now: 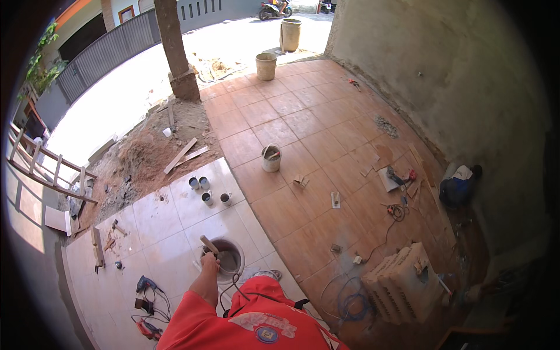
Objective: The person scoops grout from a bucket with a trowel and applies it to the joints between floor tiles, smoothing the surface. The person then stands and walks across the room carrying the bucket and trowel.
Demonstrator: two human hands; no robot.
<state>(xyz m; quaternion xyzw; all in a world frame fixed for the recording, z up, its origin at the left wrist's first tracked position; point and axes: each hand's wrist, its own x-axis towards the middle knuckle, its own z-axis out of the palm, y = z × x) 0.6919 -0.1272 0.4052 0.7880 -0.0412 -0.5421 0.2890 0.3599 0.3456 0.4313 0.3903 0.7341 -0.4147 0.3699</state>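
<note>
My left hand reaches down from the red sleeve, its fingers closed at the left rim of a round bucket. Grey matter lies inside this bucket. A tool with a wooden handle leans over the rim just above my hand, its lower end hidden. My right hand is not visible. Just beyond the bucket, several small dark-mouthed cups stand on the white tiles. My foot shows close to the bucket's right side.
A blue corded power tool and a red one lie at left. A hammer rests farther off. Orange tiles carry a pail, another bucket, a cable and stacked boxes. Planks lie on dirt.
</note>
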